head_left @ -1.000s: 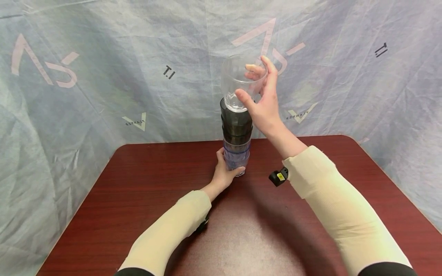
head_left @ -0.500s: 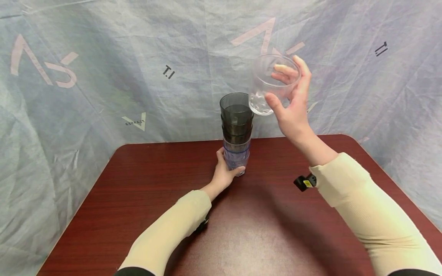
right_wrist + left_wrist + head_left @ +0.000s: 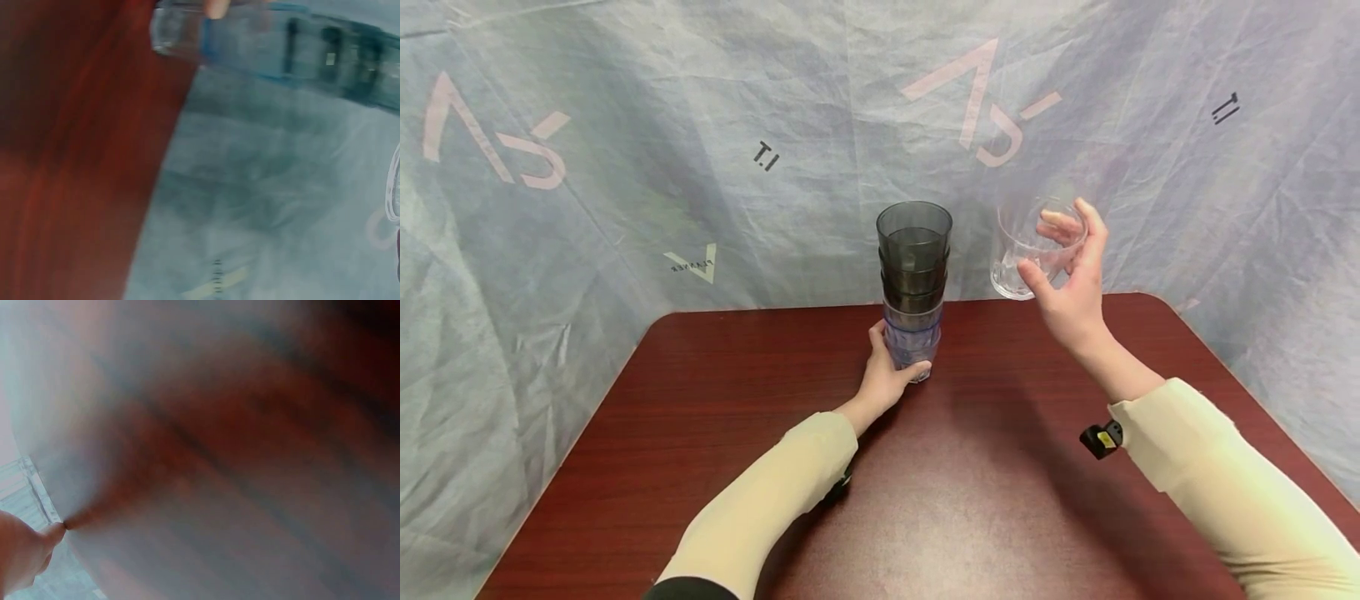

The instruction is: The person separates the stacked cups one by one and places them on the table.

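Near the table's back edge stands a tall upright stack of plastic tumblers. Smoky dark tumblers point(image 3: 913, 267) form its upper part, and clear bluish tumblers point(image 3: 916, 340) its lower part. My left hand point(image 3: 883, 375) grips the bottom of this stack, thumb in front and fingers round the far side. Up in the air right of the stack, my right hand point(image 3: 1077, 304) holds a clear tumbler point(image 3: 1013, 265) by its side, mouth up and slightly tilted. In the right wrist view the stack runs across the top, and only the rim of the clear tumbler point(image 3: 392, 190) shows.
The dark red wooden table point(image 3: 715, 417) reaches back to a grey printed cloth point(image 3: 820, 75) that hangs behind and at both sides. A small black camera point(image 3: 1101, 438) sits on the right wrist. The left wrist view is mostly blurred.
My right hand has lifted the clear tumbler off the top of the stack, carried it right and then lowered it. The left hand and the stack have stayed in place.
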Demonstrator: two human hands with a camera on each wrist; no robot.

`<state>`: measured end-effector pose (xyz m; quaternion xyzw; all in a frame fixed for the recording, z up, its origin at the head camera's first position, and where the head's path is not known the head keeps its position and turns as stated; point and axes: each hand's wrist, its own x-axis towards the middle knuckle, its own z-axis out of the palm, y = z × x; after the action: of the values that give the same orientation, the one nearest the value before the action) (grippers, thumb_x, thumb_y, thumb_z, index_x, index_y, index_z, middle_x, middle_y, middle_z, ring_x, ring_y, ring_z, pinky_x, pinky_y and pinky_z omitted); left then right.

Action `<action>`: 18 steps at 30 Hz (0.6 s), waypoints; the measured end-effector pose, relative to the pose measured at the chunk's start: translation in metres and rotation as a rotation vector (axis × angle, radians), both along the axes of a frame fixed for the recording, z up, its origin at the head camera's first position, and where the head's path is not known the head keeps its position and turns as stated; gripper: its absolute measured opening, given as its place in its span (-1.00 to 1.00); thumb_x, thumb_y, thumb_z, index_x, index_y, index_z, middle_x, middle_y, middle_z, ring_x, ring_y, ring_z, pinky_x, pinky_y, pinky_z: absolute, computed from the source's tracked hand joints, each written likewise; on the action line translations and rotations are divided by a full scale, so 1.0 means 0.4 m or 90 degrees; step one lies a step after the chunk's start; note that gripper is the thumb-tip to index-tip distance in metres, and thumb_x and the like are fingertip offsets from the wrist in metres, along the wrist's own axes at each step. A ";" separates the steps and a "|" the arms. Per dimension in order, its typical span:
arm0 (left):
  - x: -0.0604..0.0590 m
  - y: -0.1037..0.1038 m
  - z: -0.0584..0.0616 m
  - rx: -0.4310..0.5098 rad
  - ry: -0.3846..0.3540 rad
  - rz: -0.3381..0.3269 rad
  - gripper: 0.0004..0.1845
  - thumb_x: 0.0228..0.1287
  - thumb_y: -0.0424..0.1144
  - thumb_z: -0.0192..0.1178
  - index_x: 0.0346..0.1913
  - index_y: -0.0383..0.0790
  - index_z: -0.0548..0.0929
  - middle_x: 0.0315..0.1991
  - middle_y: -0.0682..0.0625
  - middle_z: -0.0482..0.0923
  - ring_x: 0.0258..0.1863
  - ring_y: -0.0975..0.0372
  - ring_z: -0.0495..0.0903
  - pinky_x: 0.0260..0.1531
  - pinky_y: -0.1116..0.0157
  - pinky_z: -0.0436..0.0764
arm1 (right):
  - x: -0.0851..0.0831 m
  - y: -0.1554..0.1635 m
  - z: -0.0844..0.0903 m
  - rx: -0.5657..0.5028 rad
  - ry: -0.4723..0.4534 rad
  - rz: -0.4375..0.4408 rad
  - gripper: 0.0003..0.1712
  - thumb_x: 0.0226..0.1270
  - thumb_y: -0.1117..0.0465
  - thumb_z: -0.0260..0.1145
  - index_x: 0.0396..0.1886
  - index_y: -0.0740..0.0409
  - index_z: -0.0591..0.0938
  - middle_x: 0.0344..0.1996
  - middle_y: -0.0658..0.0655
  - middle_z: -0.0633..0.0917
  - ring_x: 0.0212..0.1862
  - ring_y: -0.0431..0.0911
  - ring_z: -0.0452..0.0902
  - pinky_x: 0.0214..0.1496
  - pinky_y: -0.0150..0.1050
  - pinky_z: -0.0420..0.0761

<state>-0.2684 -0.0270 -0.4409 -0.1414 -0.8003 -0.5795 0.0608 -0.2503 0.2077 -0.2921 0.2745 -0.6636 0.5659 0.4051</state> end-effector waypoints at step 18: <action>0.002 0.002 -0.001 -0.006 -0.012 0.014 -0.02 0.16 -0.22 0.43 0.42 -0.08 -0.08 0.35 -0.22 0.26 0.31 0.02 0.31 0.24 0.06 0.31 | -0.050 0.051 -0.241 0.110 -0.308 -0.153 0.01 0.11 0.33 0.50 0.40 0.15 0.04 0.19 0.20 0.48 0.14 0.08 0.44 -0.04 -0.34 0.39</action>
<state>-0.2675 -0.0261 -0.4411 -0.1279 -0.8050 -0.5763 0.0590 -0.2704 0.2282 -0.3885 0.0846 -0.8143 0.5045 0.2744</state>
